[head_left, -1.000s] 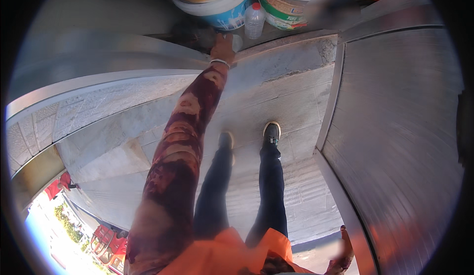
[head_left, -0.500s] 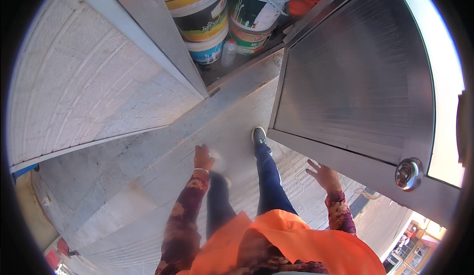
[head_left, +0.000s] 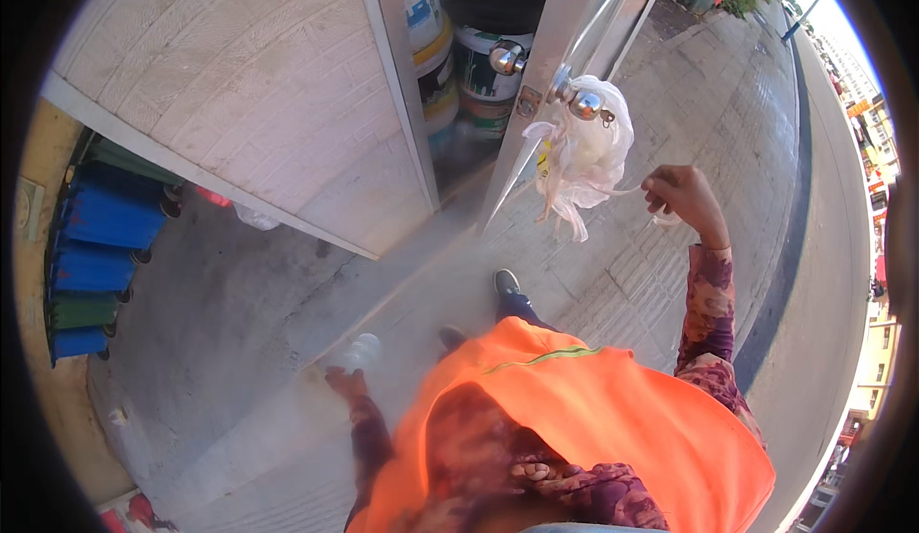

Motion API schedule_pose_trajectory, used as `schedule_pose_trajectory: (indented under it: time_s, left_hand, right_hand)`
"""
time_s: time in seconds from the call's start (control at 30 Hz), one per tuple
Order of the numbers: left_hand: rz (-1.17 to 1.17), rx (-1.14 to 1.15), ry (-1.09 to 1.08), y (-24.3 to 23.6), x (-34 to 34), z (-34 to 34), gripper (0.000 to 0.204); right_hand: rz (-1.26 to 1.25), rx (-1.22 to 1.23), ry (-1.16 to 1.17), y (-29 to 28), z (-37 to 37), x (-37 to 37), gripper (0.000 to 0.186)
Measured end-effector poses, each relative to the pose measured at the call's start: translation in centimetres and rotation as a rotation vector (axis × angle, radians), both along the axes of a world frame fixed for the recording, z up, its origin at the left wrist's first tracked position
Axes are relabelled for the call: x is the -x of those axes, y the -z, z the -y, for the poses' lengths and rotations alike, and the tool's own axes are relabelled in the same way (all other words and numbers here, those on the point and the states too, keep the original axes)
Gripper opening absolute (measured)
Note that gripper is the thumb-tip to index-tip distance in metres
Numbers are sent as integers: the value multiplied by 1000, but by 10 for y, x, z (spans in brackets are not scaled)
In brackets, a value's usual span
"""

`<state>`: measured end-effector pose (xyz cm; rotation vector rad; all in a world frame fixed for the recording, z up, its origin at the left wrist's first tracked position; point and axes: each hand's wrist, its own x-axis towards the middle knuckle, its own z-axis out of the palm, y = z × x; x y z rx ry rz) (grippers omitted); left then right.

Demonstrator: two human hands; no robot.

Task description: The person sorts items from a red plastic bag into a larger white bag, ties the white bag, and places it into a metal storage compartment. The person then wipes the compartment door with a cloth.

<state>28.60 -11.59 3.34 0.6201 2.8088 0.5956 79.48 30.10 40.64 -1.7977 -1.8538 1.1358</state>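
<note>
Low on the left, my left hand [head_left: 347,382] is closed on a clear plastic bottle [head_left: 362,351], both blurred by motion. My right hand [head_left: 684,198] is raised beside the metal door [head_left: 522,140] and pinches a thin strand of a whitish plastic bag [head_left: 595,145]. That bag hangs bunched from the outer round knob [head_left: 586,104], where small keys [head_left: 607,118] also show. Another round knob [head_left: 506,57] sticks out from the door's inner side.
Stacked paint buckets [head_left: 479,68] stand inside the doorway, left of the door. A white textured panel [head_left: 258,83] fills the upper left. Blue and green bins [head_left: 110,207] line the left wall. Paving [head_left: 708,92] and a road [head_left: 833,198] lie to the right.
The door has swung from wide open toward the doorway and now shows edge-on. My right hand has risen from beside it and taken hold of the bag's strand. The view has turned right.
</note>
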Motion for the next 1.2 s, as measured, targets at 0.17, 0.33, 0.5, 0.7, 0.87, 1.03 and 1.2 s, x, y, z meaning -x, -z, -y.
schedule_pose_trajectory:
  time_s: [0.17, 0.33, 0.5, 0.7, 0.87, 1.03, 1.2]
  left_hand:
    - [-6, -22, -329, -11, 8, 54, 40]
    - [1, 12, -527, 14, -4, 132, 39]
    - [36, 122, -622, 75, -54, 223, 46]
    - [168, 291, -639, 79, -90, 231, 45]
    - [203, 177, -666, 60, -87, 218, 43]
    - [208, 51, -655, 33, -80, 204, 42]
    - [206, -48, -644, 19, -62, 193, 40]
  right_hand:
    - [-483, -642, -384, -5, -72, 140, 20]
    - [191, -1161, -143, 17, -112, 233, 24]
    - [132, -601, -588, 19, -191, 261, 38]
    - [-907, 661, -213, 25, -226, 261, 41]
    - [-165, 26, -380, 9, -213, 274, 32]
    - [410, -598, -338, 1, -197, 269, 40]
    - [509, -558, -254, -5, -191, 265, 34]
